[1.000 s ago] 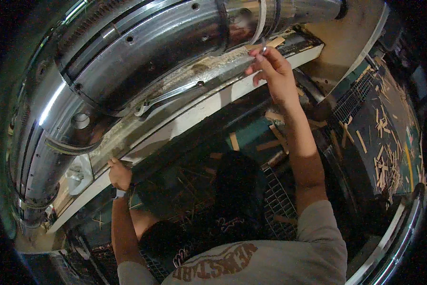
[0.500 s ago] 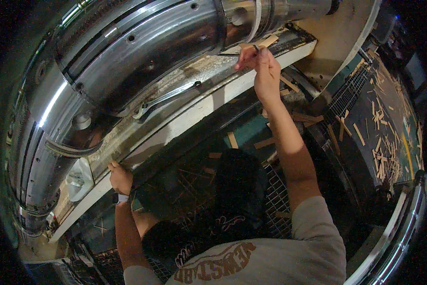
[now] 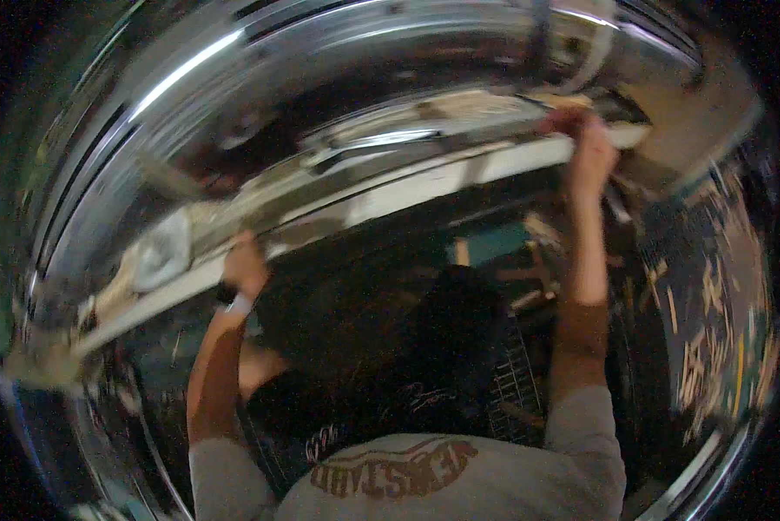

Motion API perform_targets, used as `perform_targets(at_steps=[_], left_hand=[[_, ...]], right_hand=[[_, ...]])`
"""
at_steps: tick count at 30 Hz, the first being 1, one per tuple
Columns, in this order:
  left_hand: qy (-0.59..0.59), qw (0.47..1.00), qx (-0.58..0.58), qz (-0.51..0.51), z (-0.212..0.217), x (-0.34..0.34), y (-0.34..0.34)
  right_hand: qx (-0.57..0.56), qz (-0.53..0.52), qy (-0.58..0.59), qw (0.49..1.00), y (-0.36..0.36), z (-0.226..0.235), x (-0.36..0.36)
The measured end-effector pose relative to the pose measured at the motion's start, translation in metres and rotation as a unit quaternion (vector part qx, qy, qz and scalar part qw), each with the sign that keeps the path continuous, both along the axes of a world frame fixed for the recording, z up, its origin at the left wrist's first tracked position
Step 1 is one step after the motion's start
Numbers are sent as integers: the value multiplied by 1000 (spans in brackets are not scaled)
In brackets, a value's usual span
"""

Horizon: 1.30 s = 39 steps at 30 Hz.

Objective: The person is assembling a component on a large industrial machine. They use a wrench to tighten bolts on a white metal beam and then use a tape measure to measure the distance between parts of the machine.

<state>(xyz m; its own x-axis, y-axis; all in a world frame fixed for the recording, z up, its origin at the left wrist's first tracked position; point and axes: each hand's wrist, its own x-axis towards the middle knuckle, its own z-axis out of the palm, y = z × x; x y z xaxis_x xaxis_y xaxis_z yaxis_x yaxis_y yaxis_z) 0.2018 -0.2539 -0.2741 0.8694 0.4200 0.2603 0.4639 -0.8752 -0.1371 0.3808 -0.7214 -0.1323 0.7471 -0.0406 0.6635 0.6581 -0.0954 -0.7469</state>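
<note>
My left hand (image 3: 247,263), with a watch (image 3: 233,298) at the wrist, is closed at the front edge of the pale ledge (image 3: 390,195). Whatever its curled fingers hold is hidden. Farther right, my right hand (image 3: 591,152) is raised over the ledge's far end, fingers drawn together; blur hides anything between them. A shiny metal wrench (image 3: 377,144) lies on the ledge between my hands, touched by neither. Behind it curves a large polished steel cylinder (image 3: 320,65) with bands around it.
A crumpled, clear plastic-like piece (image 3: 162,252) sits at the ledge's left end. Wood strips (image 3: 711,347) litter the floor on the right. Below the ledge are more scraps and a metal grating (image 3: 518,373). A shiny rail (image 3: 702,486) bends along the lower right.
The view has swung, so the ledge, wrench and cylinder appear shifted and more level, with strong blur. Both hands appear farther right and stay at the ledge; the wrench still lies there.
</note>
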Motion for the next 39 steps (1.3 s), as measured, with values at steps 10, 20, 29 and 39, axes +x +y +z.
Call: perform_targets(at_steps=[10,20,29,39], left_hand=[[202,971,119,-38,14,18,-6],[268,955,129,-16,35,17,-23],[90,960,264,-28,-13,23,9],[-49,980,121,150,-41,32,21]], right_hand=[[-88,6,-73,993,-56,-11,22],[71,127,37,989,-34,-6,13],[108,60,20,992,-16,1,5],[312,354,108,875,-23,-2,13]])
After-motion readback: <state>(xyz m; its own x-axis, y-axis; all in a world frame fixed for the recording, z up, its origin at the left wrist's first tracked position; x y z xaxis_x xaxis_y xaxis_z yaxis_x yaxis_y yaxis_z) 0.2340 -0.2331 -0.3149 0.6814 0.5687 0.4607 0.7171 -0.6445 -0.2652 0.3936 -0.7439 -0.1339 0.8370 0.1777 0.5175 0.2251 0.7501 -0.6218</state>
